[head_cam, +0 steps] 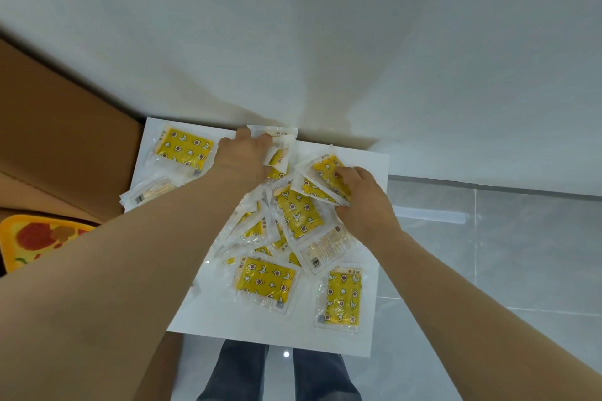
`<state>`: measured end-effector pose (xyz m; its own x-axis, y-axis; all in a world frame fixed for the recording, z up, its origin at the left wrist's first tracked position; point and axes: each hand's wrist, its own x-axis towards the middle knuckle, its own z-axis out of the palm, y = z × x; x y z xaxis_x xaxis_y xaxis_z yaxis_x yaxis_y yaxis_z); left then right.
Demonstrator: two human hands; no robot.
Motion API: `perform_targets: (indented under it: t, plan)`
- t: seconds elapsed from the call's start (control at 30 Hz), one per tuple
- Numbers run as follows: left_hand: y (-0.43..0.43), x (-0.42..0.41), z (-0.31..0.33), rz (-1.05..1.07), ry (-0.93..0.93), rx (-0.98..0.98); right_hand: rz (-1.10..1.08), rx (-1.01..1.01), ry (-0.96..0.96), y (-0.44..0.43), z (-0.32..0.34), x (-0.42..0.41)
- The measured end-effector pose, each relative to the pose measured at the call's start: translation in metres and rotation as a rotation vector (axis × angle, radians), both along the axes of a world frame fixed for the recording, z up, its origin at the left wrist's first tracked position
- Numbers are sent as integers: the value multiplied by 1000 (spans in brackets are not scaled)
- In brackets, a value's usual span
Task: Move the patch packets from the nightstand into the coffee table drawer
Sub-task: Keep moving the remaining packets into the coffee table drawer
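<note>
So the yellow patch packets (265, 282) are all lying in a loose, scattered pile on the white nightstand (228, 322), and both hands are digging in. The right hand (363, 197) is curling its fingers around a couple of overlapping packets at the pile's right side. The left hand (242, 155) is reaching to the back by the wall (325, 42), fingers bent over a few packets there, probably pinching them, though its thumb is mostly hidden.
</note>
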<state>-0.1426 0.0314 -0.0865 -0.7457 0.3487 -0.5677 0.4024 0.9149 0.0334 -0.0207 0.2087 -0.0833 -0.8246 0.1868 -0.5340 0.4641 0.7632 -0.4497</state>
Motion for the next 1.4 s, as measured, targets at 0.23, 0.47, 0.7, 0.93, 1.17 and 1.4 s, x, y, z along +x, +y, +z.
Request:
perform_targets:
  t: [0.23, 0.47, 0.7, 0.93, 1.17, 1.4]
  plan:
    - [-18, -2, 19, 85, -90, 160, -173, -172, -34, -5, 17, 12]
    - [-30, 12, 59, 313, -189, 383, -379, -321, -75, -10, 34, 24]
    - [-31, 46, 46, 412, -336, 370, -373, -305, -102, -19, 31, 29]
    - [-25, 49, 37, 460, -334, 344, -339, -275, -70, -24, 26, 32]
    - [-19, 53, 33, 433, -280, 309, -420, -351, -34, -20, 28, 33]
    - [-18, 63, 44, 454, -254, 349, -518, -454, -47, -15, 35, 43]
